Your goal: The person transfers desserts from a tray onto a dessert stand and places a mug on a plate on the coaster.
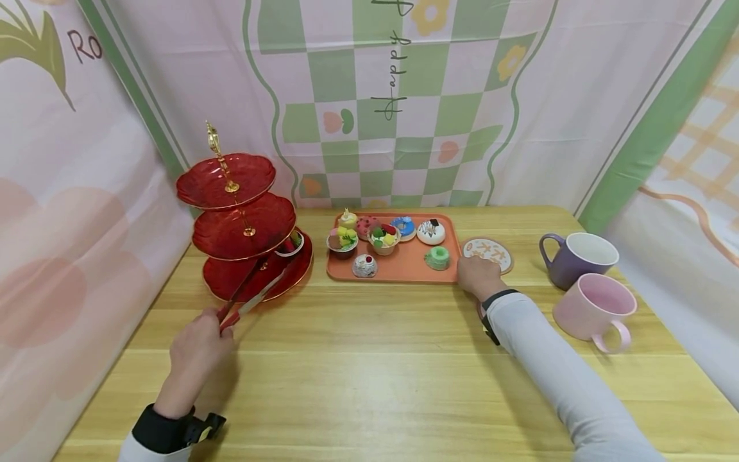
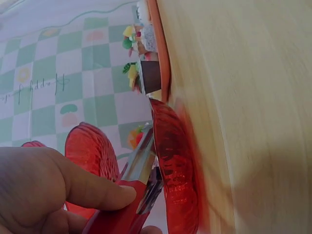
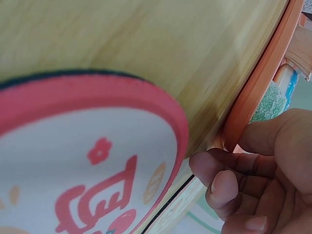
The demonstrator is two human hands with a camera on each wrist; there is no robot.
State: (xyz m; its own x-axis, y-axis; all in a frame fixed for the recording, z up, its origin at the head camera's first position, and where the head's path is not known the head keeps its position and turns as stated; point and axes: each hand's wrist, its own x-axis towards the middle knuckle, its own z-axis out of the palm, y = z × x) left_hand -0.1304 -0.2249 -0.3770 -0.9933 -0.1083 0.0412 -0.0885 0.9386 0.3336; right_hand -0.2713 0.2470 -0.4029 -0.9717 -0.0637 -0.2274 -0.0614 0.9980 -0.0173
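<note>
My left hand (image 1: 199,350) grips red-handled metal tongs (image 1: 254,296) whose tips reach the bottom plate of a red three-tier stand (image 1: 231,237), by a small cup dessert (image 1: 291,244) there. In the left wrist view my thumb (image 2: 92,190) presses the tongs (image 2: 139,170) beside the red plate (image 2: 178,170). My right hand (image 1: 478,274) rests at the right corner of the orange tray (image 1: 404,266), its fingers curled against the tray rim (image 3: 258,92). The tray carries several small toy cakes and a blue doughnut (image 1: 403,226).
A round white coaster with a red rim (image 1: 488,253) lies just right of the tray, and fills the right wrist view as coaster (image 3: 87,161). A purple mug (image 1: 574,258) and a pink mug (image 1: 597,309) stand at the right. Patterned cloth walls surround the wooden table (image 1: 369,378).
</note>
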